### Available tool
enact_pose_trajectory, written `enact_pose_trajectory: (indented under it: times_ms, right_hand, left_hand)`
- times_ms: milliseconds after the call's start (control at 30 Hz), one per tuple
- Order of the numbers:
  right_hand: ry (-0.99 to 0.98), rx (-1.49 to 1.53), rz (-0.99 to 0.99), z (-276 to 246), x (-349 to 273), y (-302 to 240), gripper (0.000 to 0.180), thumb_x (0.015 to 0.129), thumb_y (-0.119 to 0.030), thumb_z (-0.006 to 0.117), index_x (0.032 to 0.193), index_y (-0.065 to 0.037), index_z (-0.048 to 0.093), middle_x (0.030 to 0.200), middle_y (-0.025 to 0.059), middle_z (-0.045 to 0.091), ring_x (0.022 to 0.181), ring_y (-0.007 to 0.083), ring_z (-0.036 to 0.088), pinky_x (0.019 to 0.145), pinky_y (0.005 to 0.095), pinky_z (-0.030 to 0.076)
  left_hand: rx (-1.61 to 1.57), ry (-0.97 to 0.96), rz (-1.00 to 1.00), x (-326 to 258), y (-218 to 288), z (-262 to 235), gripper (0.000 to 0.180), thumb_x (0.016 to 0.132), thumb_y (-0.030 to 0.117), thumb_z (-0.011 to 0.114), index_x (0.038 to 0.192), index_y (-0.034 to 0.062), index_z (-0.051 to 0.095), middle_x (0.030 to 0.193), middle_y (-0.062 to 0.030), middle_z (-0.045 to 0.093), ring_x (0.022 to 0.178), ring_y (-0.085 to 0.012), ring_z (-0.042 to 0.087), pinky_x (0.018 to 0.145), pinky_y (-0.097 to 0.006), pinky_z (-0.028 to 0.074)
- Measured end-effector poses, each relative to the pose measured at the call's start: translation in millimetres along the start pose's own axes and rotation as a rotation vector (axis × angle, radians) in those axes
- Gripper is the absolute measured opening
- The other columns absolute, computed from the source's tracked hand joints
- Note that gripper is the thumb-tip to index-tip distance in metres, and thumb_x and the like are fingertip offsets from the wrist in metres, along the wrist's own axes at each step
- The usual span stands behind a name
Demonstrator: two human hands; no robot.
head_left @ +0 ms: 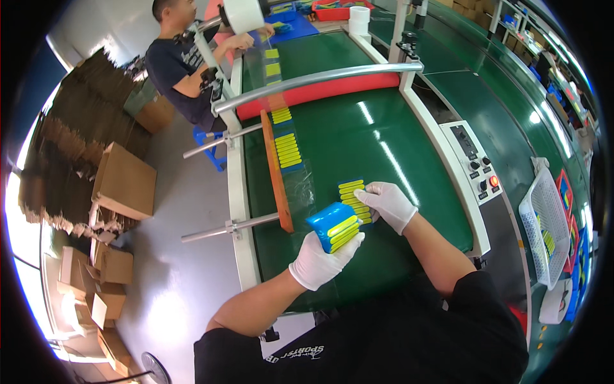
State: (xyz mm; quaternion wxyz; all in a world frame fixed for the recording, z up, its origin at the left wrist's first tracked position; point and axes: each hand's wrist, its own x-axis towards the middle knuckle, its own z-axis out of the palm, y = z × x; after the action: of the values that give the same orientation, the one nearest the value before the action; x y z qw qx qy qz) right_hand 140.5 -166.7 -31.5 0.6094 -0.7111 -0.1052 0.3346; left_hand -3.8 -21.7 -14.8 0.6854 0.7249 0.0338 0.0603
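Note:
My left hand [318, 261], in a white glove, is closed round a small stack of blue cards with yellow strips [334, 223]. My right hand [390, 203], gloved too, pinches a single blue card with a row of yellow strips [352, 192] just right of the stack. Both hands are over the near part of a green conveyor belt [358, 141]. Beyond my left hand, a clear film [299, 192] lies along the belt. Farther along it, another card with yellow strips [288, 150] rests beside an orange guide bar [276, 176].
A metal bar and red roller [320, 93] cross the belt. On the right are a control panel [474, 160] with knobs and a white basket [543, 224]. A person [192, 67] works at the far left. Cardboard boxes [125, 182] stand on the left.

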Motion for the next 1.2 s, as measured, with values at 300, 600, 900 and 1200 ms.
enact_pose_trajectory:
  times_ms: [300,600,900,1200]
  right_hand:
    - [-0.064,-0.201,-0.074,50,41,-28,0.029,0.092,-0.026,0.059,0.081,0.001,0.058,0.065,0.0039,0.054,0.053,0.0117,0.051,0.051,0.0268,0.044]
    - [0.005,-0.564,-0.187,94,78,-20,0.043,0.089,-0.023,0.061,0.121,0.006,0.055,0.076,0.0137,0.064,0.062,0.0202,0.063,0.058,0.0334,0.050]
    - [0.039,-0.698,-0.176,100,64,-24,0.045,0.091,-0.028,0.058,0.125,0.002,0.054,0.104,0.0213,0.067,0.096,0.0333,0.065,0.084,0.0379,0.050]
    - [0.026,-0.800,-0.097,103,56,-32,0.046,0.092,-0.036,0.056,0.122,-0.002,0.054,0.100,0.0198,0.068,0.093,0.0348,0.066,0.082,0.0406,0.052]
  left_hand:
    - [0.020,-0.074,0.023,-3,10,-2,0.027,0.085,0.007,0.070,0.110,0.0035,0.060,0.093,-0.0043,0.067,0.083,-0.0101,0.065,0.075,-0.025,0.053]
    - [0.029,-0.048,0.131,2,6,-4,0.027,0.084,0.002,0.068,0.110,0.0029,0.058,0.097,-0.0049,0.066,0.085,-0.0112,0.065,0.075,-0.026,0.053]
    - [0.071,-0.034,0.162,3,2,-6,0.027,0.084,0.002,0.068,0.109,0.0027,0.058,0.098,-0.0045,0.066,0.086,-0.0122,0.065,0.076,-0.026,0.053]
    - [0.105,-0.036,0.142,3,5,-6,0.028,0.085,0.002,0.067,0.111,0.0012,0.058,0.100,-0.0063,0.067,0.087,-0.0125,0.066,0.077,-0.025,0.053]
